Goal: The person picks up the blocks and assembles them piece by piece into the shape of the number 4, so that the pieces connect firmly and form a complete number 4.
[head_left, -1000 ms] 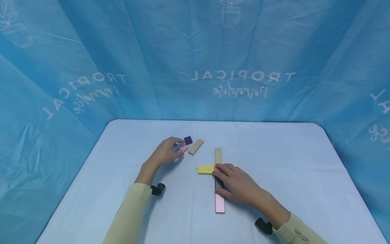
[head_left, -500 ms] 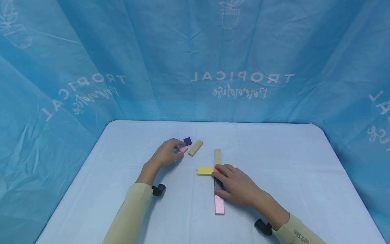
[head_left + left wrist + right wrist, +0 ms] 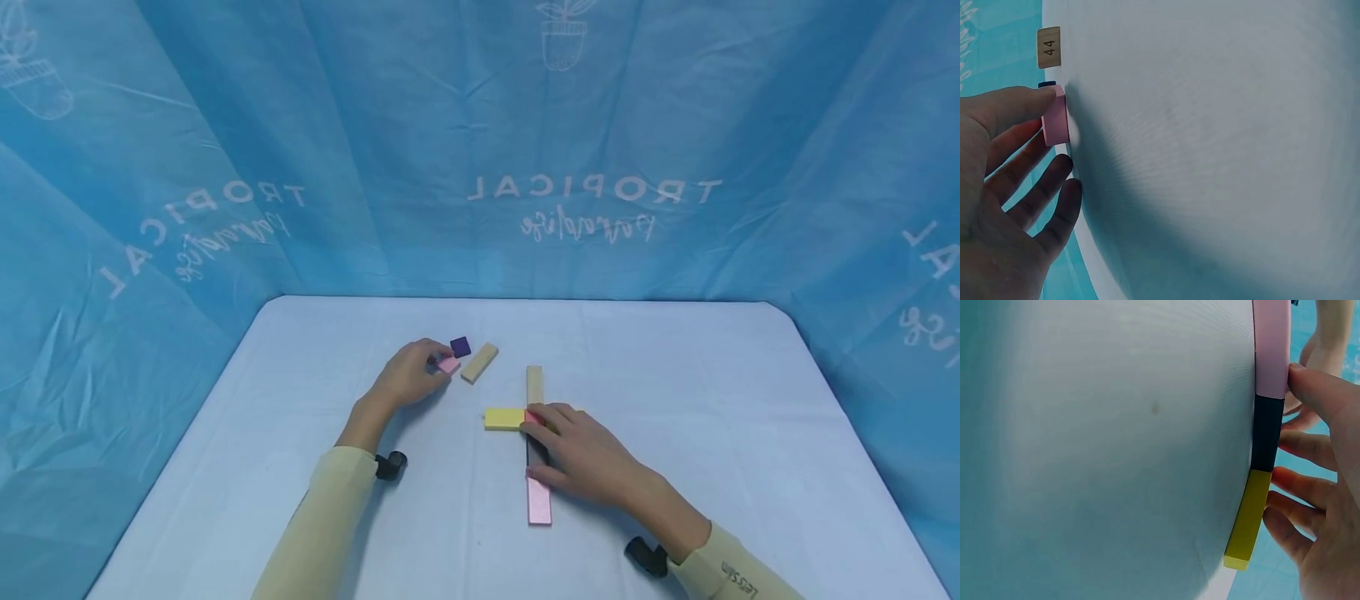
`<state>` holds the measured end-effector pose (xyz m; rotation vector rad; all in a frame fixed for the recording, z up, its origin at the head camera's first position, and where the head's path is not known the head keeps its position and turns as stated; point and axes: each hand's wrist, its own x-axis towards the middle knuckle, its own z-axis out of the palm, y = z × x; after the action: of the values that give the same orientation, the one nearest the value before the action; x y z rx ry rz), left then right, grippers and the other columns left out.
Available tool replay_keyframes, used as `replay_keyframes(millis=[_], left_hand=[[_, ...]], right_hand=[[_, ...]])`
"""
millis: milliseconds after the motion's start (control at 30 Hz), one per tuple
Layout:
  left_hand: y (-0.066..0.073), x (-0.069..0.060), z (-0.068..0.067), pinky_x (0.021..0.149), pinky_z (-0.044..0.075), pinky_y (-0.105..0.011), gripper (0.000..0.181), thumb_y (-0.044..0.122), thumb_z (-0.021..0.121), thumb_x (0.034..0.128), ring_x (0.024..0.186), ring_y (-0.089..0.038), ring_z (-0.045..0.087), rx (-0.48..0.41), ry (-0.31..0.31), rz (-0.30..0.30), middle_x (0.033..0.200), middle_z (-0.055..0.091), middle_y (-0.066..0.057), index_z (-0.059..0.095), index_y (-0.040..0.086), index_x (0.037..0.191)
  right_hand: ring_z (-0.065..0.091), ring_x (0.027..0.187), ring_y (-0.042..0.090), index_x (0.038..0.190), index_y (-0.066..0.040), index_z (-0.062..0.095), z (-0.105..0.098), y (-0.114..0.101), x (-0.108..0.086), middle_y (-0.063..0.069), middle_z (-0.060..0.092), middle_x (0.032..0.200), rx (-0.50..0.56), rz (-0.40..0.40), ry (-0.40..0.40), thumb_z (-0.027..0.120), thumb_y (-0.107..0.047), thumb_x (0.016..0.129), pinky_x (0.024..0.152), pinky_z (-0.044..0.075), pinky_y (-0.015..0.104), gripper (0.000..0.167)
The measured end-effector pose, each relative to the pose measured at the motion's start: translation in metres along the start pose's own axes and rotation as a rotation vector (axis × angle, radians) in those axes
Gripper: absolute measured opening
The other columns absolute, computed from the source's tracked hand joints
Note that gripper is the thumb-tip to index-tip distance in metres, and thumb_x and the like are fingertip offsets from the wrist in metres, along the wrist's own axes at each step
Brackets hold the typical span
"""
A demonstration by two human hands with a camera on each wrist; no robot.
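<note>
My left hand (image 3: 405, 377) has its thumb and a finger at opposite sides of a small pink block (image 3: 450, 366), pinching it at the table. Just beyond lie a dark purple block (image 3: 461, 347) and a plain wooden block (image 3: 480, 363), whose end reads 44 in the left wrist view. Spread over a flat cross of blocks, my right hand (image 3: 588, 457) touches it with its fingertips. That cross shows a wooden block (image 3: 534, 383), a yellow block (image 3: 504, 419), a red block (image 3: 533, 415), a dark block (image 3: 1266, 434) and a longer pink block (image 3: 539, 502). Its right arm is mostly hidden.
A white-covered table (image 3: 675, 358) carries everything. Blue printed curtains (image 3: 420, 142) hang behind it and at both sides. Black wrist cameras stick out under each forearm, close above the cloth.
</note>
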<state>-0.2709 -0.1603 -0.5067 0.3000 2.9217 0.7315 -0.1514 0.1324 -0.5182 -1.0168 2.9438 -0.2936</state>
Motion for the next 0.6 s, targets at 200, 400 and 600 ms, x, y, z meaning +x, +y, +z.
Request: replay_keyframes(millis=[200, 400, 600], left_hand=[[-0.0009, 0.002, 0.0019, 0.096, 0.044, -0.044, 0.038, 0.024, 0.075, 0.0835, 0.109, -0.021, 0.054, -0.028, 0.018, 0.005, 0.118, 0.061, -0.002, 0.065, 0.016, 0.119], [-0.0025, 0.001, 0.0023, 0.095, 0.044, -0.044, 0.039, 0.025, 0.076, 0.0829, 0.107, -0.021, 0.054, -0.062, 0.023, -0.02, 0.114, 0.061, -0.002, 0.065, 0.015, 0.119], [-0.0031, -0.0039, 0.0016, 0.09, 0.047, -0.041, 0.042, 0.025, 0.076, 0.0818, 0.1, -0.02, 0.055, -0.087, 0.026, -0.022, 0.111, 0.06, -0.002, 0.063, 0.015, 0.12]], right_hand=[[0.036, 0.131, 0.021, 0.141, -0.023, 0.05, -0.0013, 0.0004, 0.0006, 0.002, 0.036, 0.149, -0.008, 0.003, -0.005, 0.06, -0.059, 0.086, 0.103, 0.037, 0.043, 0.067], [0.037, 0.131, 0.022, 0.141, -0.022, 0.05, -0.002, 0.0002, 0.001, 0.003, 0.037, 0.149, 0.003, 0.0, -0.004, 0.06, -0.059, 0.086, 0.102, 0.037, 0.044, 0.066], [0.037, 0.13, 0.022, 0.141, -0.023, 0.05, -0.0022, -0.0012, 0.001, 0.002, 0.037, 0.149, 0.008, 0.003, -0.002, 0.061, -0.059, 0.086, 0.102, 0.037, 0.044, 0.066]])
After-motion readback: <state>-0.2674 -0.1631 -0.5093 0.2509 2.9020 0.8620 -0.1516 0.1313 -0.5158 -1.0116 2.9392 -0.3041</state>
